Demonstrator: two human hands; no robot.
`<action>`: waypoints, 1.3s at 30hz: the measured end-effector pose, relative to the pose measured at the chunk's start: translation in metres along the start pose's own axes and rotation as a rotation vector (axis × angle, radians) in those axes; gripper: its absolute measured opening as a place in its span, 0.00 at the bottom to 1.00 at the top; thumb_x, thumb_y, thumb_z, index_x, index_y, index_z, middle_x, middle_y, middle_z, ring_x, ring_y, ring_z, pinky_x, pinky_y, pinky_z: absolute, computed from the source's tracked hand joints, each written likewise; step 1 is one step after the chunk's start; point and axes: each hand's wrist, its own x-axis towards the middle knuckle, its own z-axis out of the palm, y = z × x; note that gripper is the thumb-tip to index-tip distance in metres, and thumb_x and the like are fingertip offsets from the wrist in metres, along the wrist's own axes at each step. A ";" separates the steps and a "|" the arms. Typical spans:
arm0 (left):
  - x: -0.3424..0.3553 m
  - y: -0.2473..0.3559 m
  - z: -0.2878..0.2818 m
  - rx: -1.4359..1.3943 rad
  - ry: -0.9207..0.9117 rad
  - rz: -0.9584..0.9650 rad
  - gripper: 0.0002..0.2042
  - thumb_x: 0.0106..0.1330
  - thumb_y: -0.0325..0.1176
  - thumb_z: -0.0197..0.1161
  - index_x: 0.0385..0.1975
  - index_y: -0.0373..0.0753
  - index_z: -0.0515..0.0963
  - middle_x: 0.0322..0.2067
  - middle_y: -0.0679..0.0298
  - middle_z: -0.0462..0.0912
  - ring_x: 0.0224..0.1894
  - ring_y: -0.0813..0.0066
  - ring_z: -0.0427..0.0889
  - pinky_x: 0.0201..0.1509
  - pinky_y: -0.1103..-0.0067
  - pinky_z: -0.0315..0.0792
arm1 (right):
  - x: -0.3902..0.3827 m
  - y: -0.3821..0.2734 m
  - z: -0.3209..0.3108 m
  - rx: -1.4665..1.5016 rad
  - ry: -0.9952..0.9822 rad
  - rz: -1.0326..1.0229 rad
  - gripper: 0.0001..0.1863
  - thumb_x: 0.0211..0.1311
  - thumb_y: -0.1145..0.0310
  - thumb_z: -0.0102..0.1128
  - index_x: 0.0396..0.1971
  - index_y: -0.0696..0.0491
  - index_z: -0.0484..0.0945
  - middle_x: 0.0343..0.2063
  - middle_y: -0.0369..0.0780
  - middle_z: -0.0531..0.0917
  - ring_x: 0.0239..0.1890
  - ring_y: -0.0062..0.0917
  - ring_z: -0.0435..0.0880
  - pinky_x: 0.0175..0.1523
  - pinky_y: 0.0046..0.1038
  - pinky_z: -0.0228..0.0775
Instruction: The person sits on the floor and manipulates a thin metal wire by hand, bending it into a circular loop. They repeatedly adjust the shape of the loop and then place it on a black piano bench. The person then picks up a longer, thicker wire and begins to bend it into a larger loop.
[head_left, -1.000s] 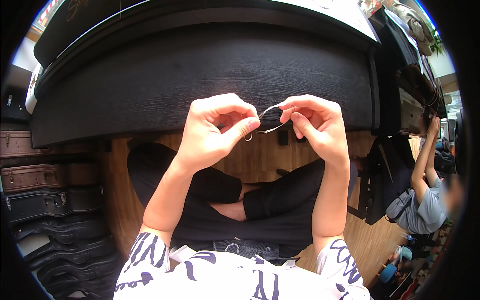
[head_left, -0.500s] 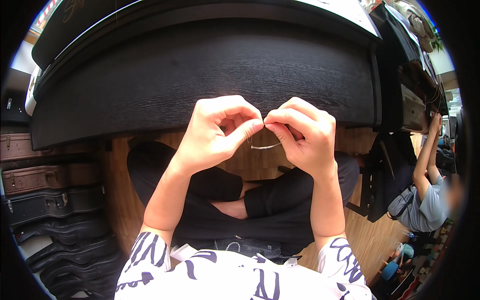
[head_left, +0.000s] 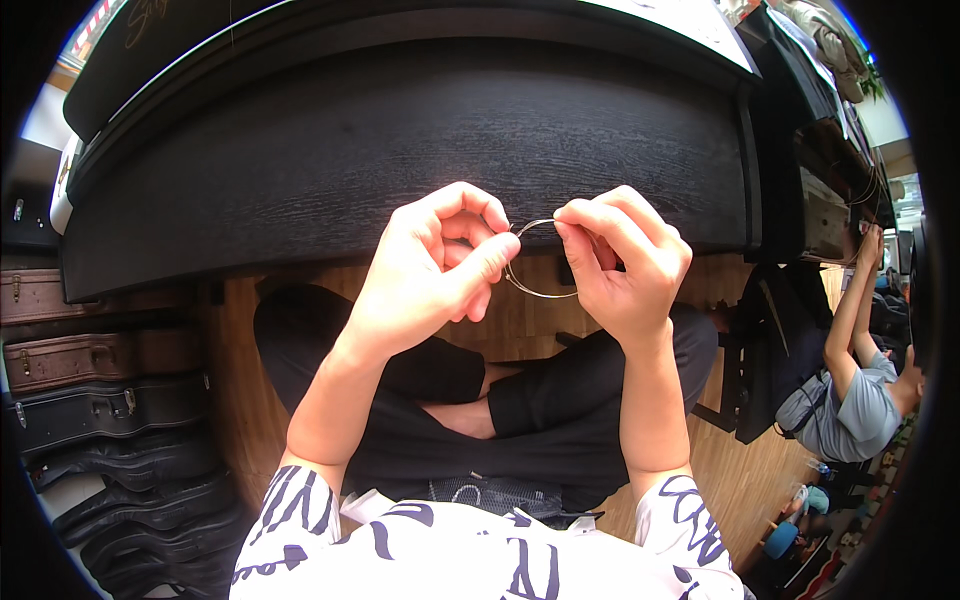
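Observation:
A coiled thin metal wire (head_left: 535, 293) hangs in a loop between my two hands, just in front of a black wooden piano-like panel (head_left: 400, 130). My left hand (head_left: 435, 265) grips the coil's left side between thumb and fingers, with the other fingers loosely curled. My right hand (head_left: 625, 270) pinches the upper right part of the loop with thumb and forefinger, the rest of its fingers bent. Below both hands are my crossed legs (head_left: 420, 400) in black trousers.
Stacked instrument cases (head_left: 80, 360) line the left side. On the right, another person (head_left: 850, 400) in grey reaches up at a black piece of furniture (head_left: 820, 200) with cables. A wooden floor (head_left: 740, 480) shows below; further people are small at lower right.
My hands came together half a second ago and are now slightly apart again, with the loop opened wider between them. My left fingers have spread somewhat, and my right hand has risen slightly.

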 end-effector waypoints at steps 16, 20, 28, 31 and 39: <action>-0.002 -0.014 0.009 0.222 0.036 0.283 0.04 0.63 0.16 0.66 0.34 0.32 0.83 0.27 0.68 0.80 0.24 0.88 0.78 0.25 0.90 0.70 | -0.002 0.003 0.000 0.091 -0.051 0.115 0.08 0.51 0.83 0.66 0.29 0.55 0.83 0.18 0.34 0.78 0.14 0.16 0.71 0.19 0.19 0.59; -0.009 -0.002 0.001 -0.005 -0.138 -0.020 0.05 0.69 0.26 0.64 0.39 0.33 0.84 0.21 0.72 0.77 0.17 0.93 0.67 0.20 0.91 0.58 | -0.004 0.000 -0.001 0.051 0.032 0.114 0.08 0.50 0.83 0.67 0.30 0.54 0.85 0.18 0.34 0.78 0.14 0.15 0.71 0.19 0.19 0.59; -0.001 -0.014 -0.006 -0.482 -0.223 -0.218 0.14 0.75 0.35 0.59 0.44 0.28 0.82 0.18 0.76 0.69 0.13 0.94 0.60 0.15 0.91 0.52 | -0.006 -0.003 0.002 0.013 0.086 -0.047 0.08 0.50 0.81 0.69 0.32 0.56 0.87 0.18 0.35 0.80 0.16 0.19 0.78 0.21 0.19 0.68; 0.000 -0.017 -0.013 -0.566 -0.304 -0.247 0.12 0.75 0.34 0.60 0.44 0.29 0.82 0.18 0.76 0.70 0.13 0.94 0.59 0.15 0.91 0.51 | -0.005 -0.001 0.003 0.009 0.080 -0.112 0.08 0.49 0.80 0.70 0.32 0.56 0.87 0.17 0.36 0.79 0.15 0.20 0.77 0.20 0.19 0.67; -0.002 -0.013 -0.016 -0.567 -0.404 -0.289 0.08 0.68 0.31 0.68 0.39 0.34 0.84 0.19 0.74 0.75 0.14 0.93 0.61 0.16 0.91 0.52 | -0.004 0.000 -0.003 0.016 0.013 -0.179 0.10 0.44 0.80 0.72 0.30 0.56 0.88 0.15 0.35 0.76 0.14 0.20 0.75 0.19 0.20 0.65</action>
